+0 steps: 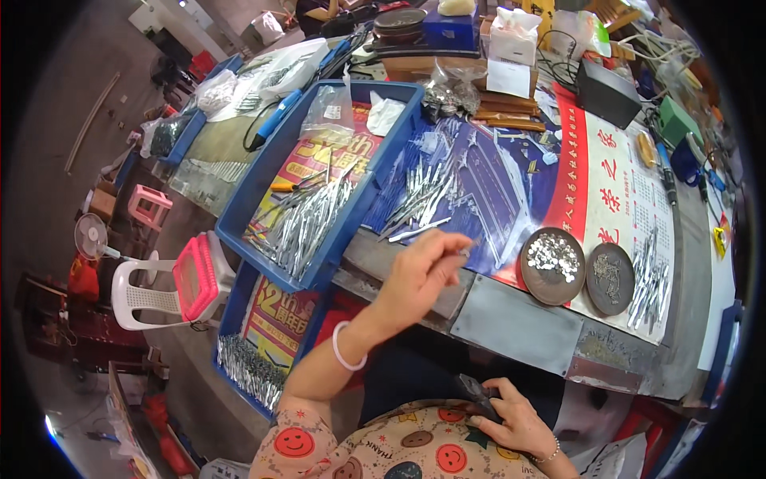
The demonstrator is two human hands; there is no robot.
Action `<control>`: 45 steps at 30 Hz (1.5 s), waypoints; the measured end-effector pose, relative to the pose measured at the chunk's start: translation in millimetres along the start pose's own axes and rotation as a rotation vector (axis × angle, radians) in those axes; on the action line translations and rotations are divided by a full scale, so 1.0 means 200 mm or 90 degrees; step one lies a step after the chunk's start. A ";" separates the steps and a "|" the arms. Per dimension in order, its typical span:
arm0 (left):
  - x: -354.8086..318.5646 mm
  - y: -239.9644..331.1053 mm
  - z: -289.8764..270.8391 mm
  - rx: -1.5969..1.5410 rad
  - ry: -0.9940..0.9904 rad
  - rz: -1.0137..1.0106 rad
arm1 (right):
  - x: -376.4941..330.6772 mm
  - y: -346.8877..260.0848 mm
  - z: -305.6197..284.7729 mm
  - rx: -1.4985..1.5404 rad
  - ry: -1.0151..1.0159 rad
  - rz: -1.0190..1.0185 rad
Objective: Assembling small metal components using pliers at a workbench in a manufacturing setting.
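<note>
**Pinching a small metal piece over the blue sheet**

Taking the blue tray [263,188] as my landmark and going left to right: the tray itself is holding a heap of thin silvery metal strips [307,223], with a clear plastic bag [329,112] lying at its far end. Below it, a second blue tray [239,319] is carrying another row of strips along its near edge. Just right of the landmark tray, more loose strips [419,199] are lying scattered on a blue sheet [495,199].

My left hand [419,275] is hovering just right of the tray's near corner, fingers narrowed to a pinch on a small metal piece [465,251], which is sitting at my fingertips above the sheet's near edge. Further right, a round brown dish [552,267] is holding shiny small discs, and a second brown dish [610,278] beside it is holding darker bits; a pile of strips [650,275] is lying beyond those.

My right hand [515,419] is resting low at my lap, well below the tray, curled around a dark tool [476,393].
</note>
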State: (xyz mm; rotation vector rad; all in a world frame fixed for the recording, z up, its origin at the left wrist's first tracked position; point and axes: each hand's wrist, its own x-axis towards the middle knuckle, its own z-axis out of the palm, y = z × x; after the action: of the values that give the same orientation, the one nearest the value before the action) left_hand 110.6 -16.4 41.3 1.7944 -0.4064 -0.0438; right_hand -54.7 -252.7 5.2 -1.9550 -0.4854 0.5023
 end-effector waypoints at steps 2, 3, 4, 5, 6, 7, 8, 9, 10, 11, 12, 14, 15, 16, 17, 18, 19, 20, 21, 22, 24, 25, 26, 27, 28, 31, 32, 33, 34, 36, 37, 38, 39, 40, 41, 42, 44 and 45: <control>-0.10 -0.02 0.02 -0.077 0.012 0.029 | 0.02 -0.05 -0.03 -0.029 0.007 0.012; -0.14 -0.01 0.04 -0.154 0.011 -0.002 | 0.04 -0.08 -0.05 -0.054 0.007 0.018; -0.16 -0.03 0.05 -0.168 0.004 -0.003 | 0.05 -0.09 -0.06 -0.035 0.046 -0.005; -0.18 -0.06 0.06 -0.207 0.009 0.020 | 0.07 -0.10 -0.06 -0.018 0.087 -0.029; -0.20 -0.09 0.07 -0.245 0.018 0.042 | 0.10 -0.14 -0.09 -0.050 0.105 -0.037; -0.21 -0.11 0.07 -0.265 0.021 0.045 | 0.12 -0.15 -0.11 -0.066 0.132 -0.055; -0.22 -0.13 0.08 -0.279 0.014 0.047 | 0.13 -0.16 -0.13 -0.082 0.159 -0.074; -0.22 -0.14 0.09 -0.290 0.014 0.077 | 0.15 -0.18 -0.15 -0.093 0.174 -0.072; -0.22 -0.16 0.10 -0.302 0.014 0.109 | 0.18 -0.20 -0.16 -0.103 0.180 -0.062; -0.22 -0.17 0.10 -0.285 0.010 0.126 | 0.20 -0.21 -0.17 -0.134 0.188 -0.057; -0.23 -0.18 0.11 -0.297 0.005 0.129 | 0.22 -0.22 -0.18 -0.165 0.196 -0.051; -0.23 -0.21 0.12 -0.277 -0.001 0.149 | 0.25 -0.23 -0.21 -0.178 0.186 -0.049; -0.22 -0.22 0.12 -0.285 -0.004 0.151 | 0.27 -0.26 -0.24 -0.218 0.182 -0.081; -0.22 -0.21 0.12 -0.262 -0.004 0.175 | 0.29 -0.31 -0.27 -0.254 0.176 -0.113; -0.23 -0.21 0.12 -0.235 -0.002 0.196 | 0.30 -0.36 -0.29 -0.303 0.213 -0.161; -0.24 -0.22 0.12 -0.241 -0.002 0.192 | 0.31 -0.42 -0.32 -0.351 0.250 -0.209; -0.25 -0.23 0.12 -0.286 0.000 0.185 | 0.30 -0.46 -0.37 -0.370 0.244 -0.296; -0.25 -0.24 0.12 -0.332 0.001 0.179 | 0.30 -0.51 -0.37 -0.420 0.231 -0.275; -0.26 -0.24 0.10 -0.339 0.003 0.177 | 0.31 -0.54 -0.35 -0.470 0.218 -0.255; -0.24 -0.23 0.09 -0.274 0.010 0.196 | 0.37 -0.53 -0.32 -0.468 0.161 -0.138; -0.21 -0.22 0.11 -0.280 0.010 0.177 | 0.44 -0.45 -0.32 -0.490 0.067 -0.064; -0.22 -0.23 0.11 -0.282 0.018 0.174 | 0.42 -0.47 -0.33 -0.474 0.057 -0.068; -0.22 -0.24 0.10 -0.295 0.005 0.183 | 0.41 -0.51 -0.35 -0.450 0.091 -0.108; -0.22 -0.25 0.10 -0.307 -0.008 0.192 | 0.40 -0.53 -0.37 -0.425 0.124 -0.147; -0.22 -0.27 0.10 -0.334 -0.018 0.185 | 0.38 -0.53 -0.38 -0.407 0.147 -0.202; -0.20 -0.23 0.08 -0.257 0.012 0.223 | 0.46 -0.51 -0.33 -0.477 0.071 -0.064; -0.22 -0.25 0.10 -0.327 0.006 0.168 | 0.45 -0.51 -0.33 -0.480 0.076 -0.061; -0.20 -0.24 0.10 -0.329 0.002 0.173 | 0.43 -0.51 -0.34 -0.446 0.082 -0.050; -0.21 -0.23 0.09 -0.322 0.008 0.174 | 0.41 -0.50 -0.34 -0.407 0.076 -0.046; -0.26 -0.22 0.12 -0.405 0.051 0.122 | 0.39 -0.49 -0.35 -0.385 0.109 -0.113; -0.28 -0.21 0.12 -0.404 0.050 0.122 | 0.37 -0.49 -0.36 -0.401 0.091 -0.097; -0.29 -0.19 0.12 -0.483 0.058 0.068 | 0.35 -0.49 -0.35 -0.418 0.073 -0.082; -0.31 -0.18 0.12 -0.561 0.067 0.012 | 0.34 -0.46 -0.34 -0.416 0.074 -0.084; -0.33 -0.16 0.12 -0.559 0.065 0.012 | 0.32 -0.43 -0.32 -0.441 0.052 -0.076; -0.34 -0.14 0.12 -0.598 0.059 -0.035 | 0.30 -0.40 -0.31 -0.466 0.029 -0.067; -0.36 -0.13 0.12 -0.637 0.054 -0.083 | 0.29 -0.39 -0.30 -0.463 0.032 -0.068; -0.40 -0.10 0.12 -0.652 0.050 -0.113 | 0.27 -0.38 -0.28 -0.479 0.008 -0.070; -0.41 -0.09 0.12 -0.671 0.044 -0.141 | 0.27 -0.37 -0.27 -0.475 0.010 -0.070</control>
State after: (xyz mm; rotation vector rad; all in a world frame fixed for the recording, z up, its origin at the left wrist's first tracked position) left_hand 32.3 -11.4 2.3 0.7838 -0.0813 -0.2934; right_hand 10.9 -234.6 87.5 -2.6140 -0.8510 0.2445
